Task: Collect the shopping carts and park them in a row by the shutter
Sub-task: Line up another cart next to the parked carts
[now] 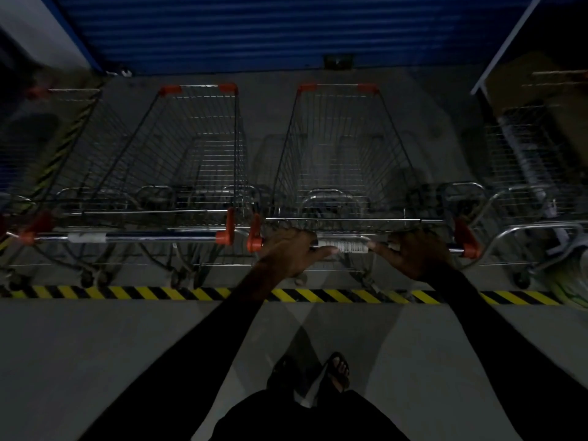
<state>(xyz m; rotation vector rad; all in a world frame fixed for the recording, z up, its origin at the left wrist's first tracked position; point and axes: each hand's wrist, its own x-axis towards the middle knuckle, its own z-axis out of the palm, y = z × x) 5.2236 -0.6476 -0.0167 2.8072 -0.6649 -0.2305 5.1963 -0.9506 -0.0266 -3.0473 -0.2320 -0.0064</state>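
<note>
1. At the far left a partly visible cart (68, 148) sits blurred in the dark beside a diagonal hazard stripe; treat it as the start of the row and leave it alone.
2. Next is the parked cart (194, 148), nose toward the blue shutter (254, 30), its handle bar (127, 238) just beyond the yellow-black floor tape (159, 293). Use that bar as the line to match.
3. The left hand (291, 254) rests on the handle of the cart being parked (342, 154), near its orange end cap (254, 238). The fingers drape over the bar, thumb pointing inward, more loose than clamped.
4. The right hand (410, 256) sits on the same bar past the barcode label (345, 246), fingers curled over it; how firmly is hard to tell in this light.
5. This cart's end cap lies just beside its neighbour's. Judging by that, only a small squaring push is needed: press evenly with both hands, keep the basket parallel, then let go gently.
6. At the right a loaded cart (537, 160) stands near; avoid drifting toward it.
</note>
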